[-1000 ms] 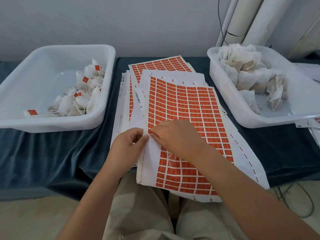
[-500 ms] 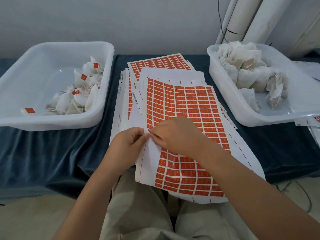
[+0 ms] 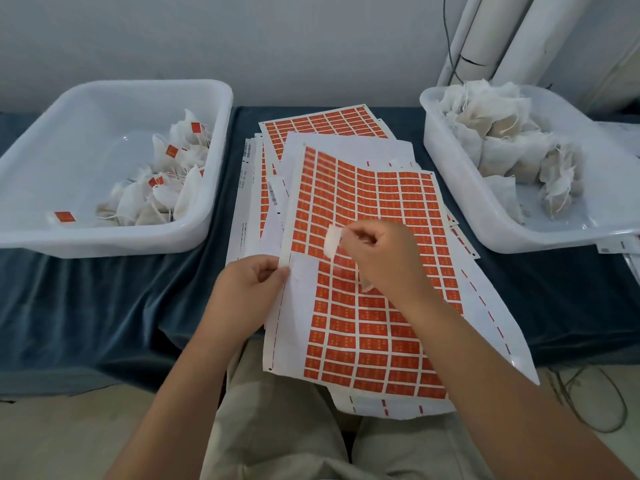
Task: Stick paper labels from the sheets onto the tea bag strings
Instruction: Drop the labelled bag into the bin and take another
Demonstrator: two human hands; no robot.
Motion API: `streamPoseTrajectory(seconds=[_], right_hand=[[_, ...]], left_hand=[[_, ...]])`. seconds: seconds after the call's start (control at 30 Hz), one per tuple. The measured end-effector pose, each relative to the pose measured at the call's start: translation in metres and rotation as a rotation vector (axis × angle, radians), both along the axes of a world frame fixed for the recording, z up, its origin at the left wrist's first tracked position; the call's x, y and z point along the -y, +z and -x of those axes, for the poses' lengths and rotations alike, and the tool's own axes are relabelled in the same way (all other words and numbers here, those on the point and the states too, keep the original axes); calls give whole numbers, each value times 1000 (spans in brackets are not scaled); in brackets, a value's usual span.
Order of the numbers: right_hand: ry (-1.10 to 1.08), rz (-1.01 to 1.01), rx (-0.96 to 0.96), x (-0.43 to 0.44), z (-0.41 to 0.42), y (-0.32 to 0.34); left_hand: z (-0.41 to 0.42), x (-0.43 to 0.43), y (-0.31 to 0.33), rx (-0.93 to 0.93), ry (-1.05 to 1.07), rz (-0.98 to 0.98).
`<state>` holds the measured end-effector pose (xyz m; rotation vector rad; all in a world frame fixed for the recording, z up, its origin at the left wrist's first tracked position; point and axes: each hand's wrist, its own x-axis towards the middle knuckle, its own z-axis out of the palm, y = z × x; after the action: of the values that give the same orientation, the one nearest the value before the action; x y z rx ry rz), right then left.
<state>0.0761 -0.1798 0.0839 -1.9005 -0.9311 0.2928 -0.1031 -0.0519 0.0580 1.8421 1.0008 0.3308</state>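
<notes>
A sheet of orange labels (image 3: 374, 216) lies on top of a stack of sheets in the middle of the table, its near end hanging over my lap. My left hand (image 3: 251, 282) pinches the sheet's left edge. My right hand (image 3: 381, 258) pinches a peeled label (image 3: 333, 241), white back toward me, lifted just above the sheet. A bare white patch shows on the sheet where labels came off. The left tub (image 3: 41, 237) holds tea bags with orange labels (image 3: 162, 181). The right tub (image 3: 446, 188) holds unlabelled tea bags (image 3: 502, 133).
A dark blue cloth (image 3: 86, 306) covers the table. More label sheets (image 3: 322, 121) fan out behind the top one. White pipes (image 3: 512, 39) and a cable run up the wall at the back right. Loose cables (image 3: 588, 400) lie on the floor at the right.
My right hand has peeled a label off the sheet and lifted it up and right. My left hand still holds the sheet's edge, which has curled up a little.
</notes>
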Motion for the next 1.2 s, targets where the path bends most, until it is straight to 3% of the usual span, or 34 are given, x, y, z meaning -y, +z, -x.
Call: streamPoseTrajectory(seconds=[0.07,0.13,0.2,0.23,0.33,0.4,0.47,0.6,0.73,0.97,1.07,1.2], right_hand=[[-121,-14,-177,5,0,3],[-214,-34,-387,12,2,6],[-255,-109,-608,17,8,8],[-268,-147,-694,18,11,10],[-313,-216,-845,19,21,11],[-318,-264,-893,19,27,11],[-313,-272,-867,21,33,9],[-224,-268,-872,27,36,6],[-55,-197,-760,39,28,7],[64,112,-174,63,15,30],[93,136,-52,68,11,39],[80,100,50,68,9,44]], left_hand=[[-1,1,-3,-57,23,1],[-3,8,-2,-133,92,-180],[-9,21,6,-69,179,-395],[-13,29,13,-4,157,-393],[-31,56,33,124,17,43],[-43,69,41,187,39,333],[-52,79,45,265,103,423],[-57,85,39,386,242,427],[-52,73,29,459,297,308],[-54,54,27,341,108,180],[-58,49,29,295,-30,87],[-61,47,30,296,-223,202]])
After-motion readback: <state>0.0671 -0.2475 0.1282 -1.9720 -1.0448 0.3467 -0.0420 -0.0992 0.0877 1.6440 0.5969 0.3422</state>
